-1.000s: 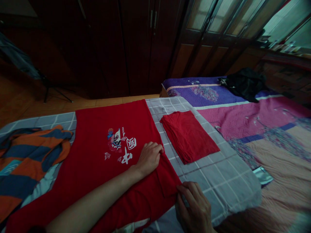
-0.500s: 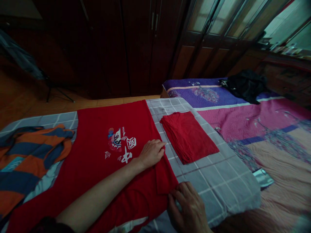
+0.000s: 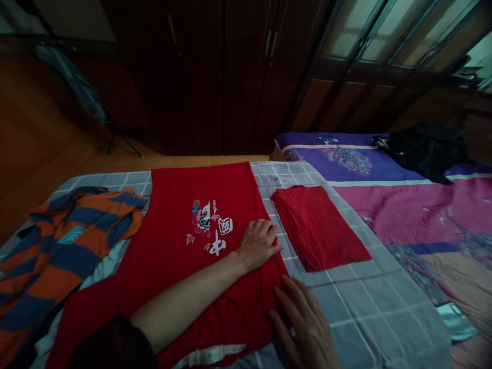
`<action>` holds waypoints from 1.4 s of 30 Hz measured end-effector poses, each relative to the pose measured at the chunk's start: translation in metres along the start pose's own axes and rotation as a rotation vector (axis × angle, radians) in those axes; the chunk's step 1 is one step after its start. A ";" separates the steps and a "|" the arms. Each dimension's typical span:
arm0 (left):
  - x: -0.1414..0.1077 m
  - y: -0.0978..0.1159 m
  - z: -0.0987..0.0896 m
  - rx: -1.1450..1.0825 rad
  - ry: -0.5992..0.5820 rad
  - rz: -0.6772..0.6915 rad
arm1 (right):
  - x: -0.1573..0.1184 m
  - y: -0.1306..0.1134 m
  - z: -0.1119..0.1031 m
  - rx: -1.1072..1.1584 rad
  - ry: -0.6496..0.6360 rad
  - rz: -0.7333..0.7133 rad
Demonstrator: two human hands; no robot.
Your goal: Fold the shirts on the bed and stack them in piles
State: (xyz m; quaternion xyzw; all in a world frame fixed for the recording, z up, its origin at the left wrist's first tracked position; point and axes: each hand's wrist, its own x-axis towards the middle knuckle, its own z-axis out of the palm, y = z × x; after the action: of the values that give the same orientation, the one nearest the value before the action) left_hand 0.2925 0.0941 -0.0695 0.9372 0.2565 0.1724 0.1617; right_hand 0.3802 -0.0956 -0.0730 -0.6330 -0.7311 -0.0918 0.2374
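Observation:
A red T-shirt (image 3: 172,225) with a printed mask figure and white characters is spread on the grey checked cover, its right-hand edge partly folded over. Across that edge rests my left hand (image 3: 258,245), palm down, fingers lightly bent and thumb apart. Nearer to me, my right hand (image 3: 303,320) touches the folded sleeve part with its fingertips, fingers and thumb spread. A white label strip shows at the shirt's near side. To the right lies a folded red garment (image 3: 321,225), apart from both hands.
An orange and blue striped garment (image 3: 88,220) lies crumpled on the left of the grey checked cover (image 3: 369,302). A purple and pink bedspread (image 3: 384,200) stretches off to the right, with a black garment (image 3: 423,148) and a phone (image 3: 457,320) on it. Dark wardrobes (image 3: 246,77) stand behind.
My right hand's fingers have spread from their closer grip at the shirt's edge. My left hand stays at the edge. The whole view has swung left, shifting everything rightward.

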 end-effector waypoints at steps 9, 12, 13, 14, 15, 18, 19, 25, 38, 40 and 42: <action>0.000 -0.013 -0.015 -0.170 -0.100 -0.014 | 0.009 0.016 0.036 -0.138 -0.116 -0.131; -0.020 -0.027 -0.058 -0.317 -0.121 -0.061 | 0.009 0.027 0.035 -0.144 -0.117 -0.186; -0.031 -0.034 -0.076 -0.342 -0.105 -0.092 | 0.012 0.030 0.033 -0.135 -0.118 -0.195; -0.045 -0.042 -0.093 -0.351 -0.079 -0.133 | 0.016 0.033 0.030 -0.123 -0.122 -0.199; -0.060 -0.050 -0.110 -0.342 -0.045 -0.185 | 0.021 0.035 0.029 -0.109 -0.121 -0.198; -0.117 -0.077 -0.150 -0.291 0.102 -0.409 | 0.040 0.038 0.033 -0.078 -0.079 -0.192; -0.138 -0.085 -0.159 -0.278 0.153 -0.497 | 0.045 0.038 0.038 -0.076 -0.065 -0.200; -0.253 -0.099 -0.172 -0.196 0.466 -0.976 | 0.060 0.049 0.064 -0.063 -0.114 -0.371; -0.302 -0.078 -0.151 0.210 0.232 -1.263 | 0.125 -0.113 0.067 0.424 -0.418 -0.866; -0.307 -0.072 -0.151 0.236 0.164 -1.312 | 0.125 -0.128 0.074 0.484 -0.587 -0.935; -0.313 -0.066 -0.149 0.237 0.110 -1.333 | 0.127 -0.135 0.080 0.532 -0.751 -0.958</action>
State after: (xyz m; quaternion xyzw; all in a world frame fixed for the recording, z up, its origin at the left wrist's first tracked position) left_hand -0.0490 0.0122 -0.0380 0.5801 0.8044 0.0542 0.1163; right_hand 0.2196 0.0265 -0.0619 -0.1468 -0.9625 0.2232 0.0475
